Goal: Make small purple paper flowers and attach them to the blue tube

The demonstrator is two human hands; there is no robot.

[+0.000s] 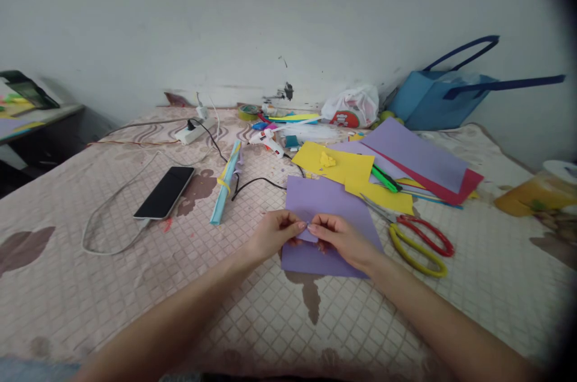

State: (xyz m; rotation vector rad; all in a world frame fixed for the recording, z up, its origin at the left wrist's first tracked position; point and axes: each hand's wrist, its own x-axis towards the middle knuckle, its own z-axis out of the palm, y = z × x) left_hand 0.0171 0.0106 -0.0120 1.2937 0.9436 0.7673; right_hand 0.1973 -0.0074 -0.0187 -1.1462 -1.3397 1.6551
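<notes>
Purple paper scrap (308,236), small and partly hidden by fingers, could tear or take a crooked crease if the two hands pinch unevenly or pull against each other. It nearly matches the sheet below in colour, so a slip of the fingertips might make it hard to spot. It sits between the two grips: the left hand (277,235) pinches its left side between thumb and finger, the right hand (334,233) its right, the thumbs nearly meeting. Whether it touches the large purple sheet (327,265) under the hands, I cannot tell.

The patterned tablecloth (252,322) spreads out nearest. Right of the sheet lie scissors (393,221), blades partly parted and pointing far left; a careless swing of the right forearm could knock their handles. A phone (165,193) rests well to the left, and a pale blue roll (225,187) lies between it and the sheet. Beyond the sheet are yellow paper (351,166) and a green cutter (386,179); farther still, a glue gun (268,143), and at the far right a blue bag (437,100) by the wall.
</notes>
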